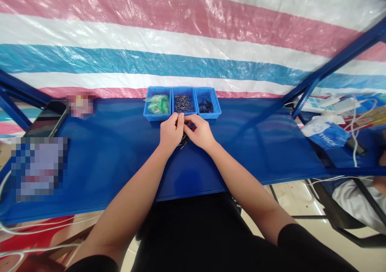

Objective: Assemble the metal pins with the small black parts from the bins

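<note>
My left hand [171, 132] and my right hand [199, 132] meet over the blue table [120, 159], just in front of three small blue bins. Both hands have their fingers pinched together around something tiny that I cannot make out. A little heap of small brass pins [183, 141] lies on the table between and under the hands. The left bin [157, 104] holds green parts, the middle bin [183, 103] holds brass pins, the right bin [206, 105] holds black parts.
A dark phone [46, 119] lies at the table's far left beside blurred items. Blue frame bars [331, 64] rise at the right. A second blue surface at the right carries a white packet [325, 133] and cables. A striped tarp hangs behind.
</note>
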A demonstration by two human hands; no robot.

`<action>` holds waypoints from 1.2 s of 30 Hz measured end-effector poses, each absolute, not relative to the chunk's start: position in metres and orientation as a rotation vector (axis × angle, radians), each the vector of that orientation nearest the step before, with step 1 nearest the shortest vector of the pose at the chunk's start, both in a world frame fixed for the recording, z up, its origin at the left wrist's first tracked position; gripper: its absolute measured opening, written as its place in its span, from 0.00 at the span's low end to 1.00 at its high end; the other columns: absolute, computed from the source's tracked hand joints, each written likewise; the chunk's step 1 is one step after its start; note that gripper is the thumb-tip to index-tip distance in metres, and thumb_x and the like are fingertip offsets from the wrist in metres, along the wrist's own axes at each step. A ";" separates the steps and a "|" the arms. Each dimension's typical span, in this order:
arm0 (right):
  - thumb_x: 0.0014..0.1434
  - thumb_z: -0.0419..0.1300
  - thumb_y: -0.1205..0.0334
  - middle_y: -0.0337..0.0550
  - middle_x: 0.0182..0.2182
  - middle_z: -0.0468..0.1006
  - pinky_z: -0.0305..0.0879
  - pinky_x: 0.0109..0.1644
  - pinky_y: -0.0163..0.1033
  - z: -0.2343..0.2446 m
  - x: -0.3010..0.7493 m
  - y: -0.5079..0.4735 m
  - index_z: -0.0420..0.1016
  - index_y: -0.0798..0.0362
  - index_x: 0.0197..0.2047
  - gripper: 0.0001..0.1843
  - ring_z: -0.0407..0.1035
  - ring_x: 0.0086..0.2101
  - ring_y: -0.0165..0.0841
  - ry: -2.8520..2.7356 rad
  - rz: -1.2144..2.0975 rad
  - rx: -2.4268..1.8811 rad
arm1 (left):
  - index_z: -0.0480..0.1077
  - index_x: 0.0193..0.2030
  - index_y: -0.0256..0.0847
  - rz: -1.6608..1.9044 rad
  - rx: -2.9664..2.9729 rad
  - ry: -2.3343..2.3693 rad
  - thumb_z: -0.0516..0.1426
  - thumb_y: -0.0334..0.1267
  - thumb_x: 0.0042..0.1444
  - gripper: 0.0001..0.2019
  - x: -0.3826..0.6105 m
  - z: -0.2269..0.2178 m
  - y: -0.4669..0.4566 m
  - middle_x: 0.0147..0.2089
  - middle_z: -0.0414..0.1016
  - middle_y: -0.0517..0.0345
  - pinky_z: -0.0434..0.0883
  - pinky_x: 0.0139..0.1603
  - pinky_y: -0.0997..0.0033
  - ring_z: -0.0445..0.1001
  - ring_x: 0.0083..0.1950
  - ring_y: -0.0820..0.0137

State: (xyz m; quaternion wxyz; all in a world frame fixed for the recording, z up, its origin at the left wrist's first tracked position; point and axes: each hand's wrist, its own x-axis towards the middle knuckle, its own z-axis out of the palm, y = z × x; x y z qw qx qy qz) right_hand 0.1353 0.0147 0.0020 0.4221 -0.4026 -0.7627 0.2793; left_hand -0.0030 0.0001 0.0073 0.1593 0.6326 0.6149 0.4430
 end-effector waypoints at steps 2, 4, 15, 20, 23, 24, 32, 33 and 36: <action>0.65 0.56 0.58 0.44 0.40 0.79 0.71 0.44 0.38 0.002 0.136 0.016 0.77 0.52 0.47 0.13 0.71 0.37 0.29 -1.915 0.693 -0.992 | 0.58 0.25 0.40 1.272 1.818 1.752 0.47 0.51 0.69 0.23 -0.003 0.008 0.001 0.22 0.63 0.61 0.58 0.32 0.72 0.60 0.25 0.76; 0.66 0.55 0.58 0.44 0.39 0.79 0.71 0.45 0.38 0.002 0.137 0.017 0.78 0.52 0.46 0.13 0.71 0.38 0.29 -1.908 0.678 -0.990 | 0.57 0.25 0.40 1.275 1.829 1.735 0.47 0.52 0.69 0.23 -0.003 0.008 0.001 0.22 0.61 0.62 0.58 0.32 0.72 0.60 0.25 0.76; 0.66 0.55 0.55 0.48 0.42 0.76 0.71 0.40 0.37 0.005 0.137 0.021 0.81 0.52 0.46 0.15 0.71 0.38 0.29 -1.735 0.612 -1.074 | 0.70 0.42 0.41 1.303 1.855 1.670 0.48 0.48 0.69 0.15 -0.002 0.003 0.002 0.34 0.75 0.57 0.65 0.38 0.74 0.71 0.32 0.74; 0.65 0.55 0.57 0.46 0.43 0.80 0.71 0.40 0.35 0.004 0.136 0.020 0.78 0.52 0.49 0.14 0.73 0.39 0.28 -1.723 0.663 -1.061 | 0.71 0.44 0.39 1.354 1.930 1.615 0.50 0.46 0.68 0.14 -0.002 -0.002 0.004 0.37 0.77 0.56 0.68 0.40 0.76 0.73 0.35 0.75; 0.64 0.57 0.57 0.43 0.43 0.81 0.71 0.42 0.34 0.004 0.135 0.019 0.75 0.51 0.50 0.14 0.75 0.40 0.28 -1.668 0.730 -1.090 | 0.72 0.46 0.39 1.356 1.975 1.564 0.50 0.41 0.67 0.12 -0.003 -0.005 0.005 0.39 0.77 0.57 0.68 0.39 0.77 0.74 0.34 0.76; 0.63 0.57 0.56 0.42 0.42 0.81 0.71 0.41 0.34 0.005 0.134 0.019 0.74 0.51 0.49 0.14 0.76 0.40 0.28 -1.641 0.758 -1.099 | 0.71 0.47 0.39 1.353 1.985 1.551 0.50 0.40 0.67 0.11 -0.003 -0.005 0.005 0.37 0.77 0.57 0.68 0.37 0.78 0.73 0.32 0.76; 0.61 0.60 0.49 0.39 0.35 0.82 0.69 0.39 0.34 0.008 0.132 0.021 0.70 0.51 0.42 0.14 0.75 0.33 0.27 -1.458 1.042 -1.124 | 0.71 0.48 0.39 1.344 1.984 1.561 0.55 0.42 0.64 0.11 -0.006 -0.006 0.006 0.29 0.73 0.61 0.66 0.33 0.79 0.70 0.28 0.78; 0.61 0.60 0.48 0.40 0.35 0.82 0.69 0.40 0.34 0.007 0.132 0.021 0.70 0.51 0.41 0.15 0.75 0.34 0.27 -1.443 1.072 -1.115 | 0.71 0.48 0.39 1.347 1.979 1.576 0.54 0.42 0.65 0.12 -0.006 -0.006 0.006 0.30 0.73 0.60 0.66 0.34 0.79 0.70 0.28 0.78; 0.61 0.59 0.47 0.40 0.37 0.81 0.70 0.43 0.35 0.004 0.132 0.024 0.71 0.52 0.41 0.16 0.75 0.37 0.28 -1.445 1.096 -1.078 | 0.71 0.50 0.38 1.331 1.959 1.617 0.51 0.43 0.67 0.13 -0.007 -0.005 0.006 0.33 0.75 0.58 0.67 0.35 0.78 0.71 0.30 0.77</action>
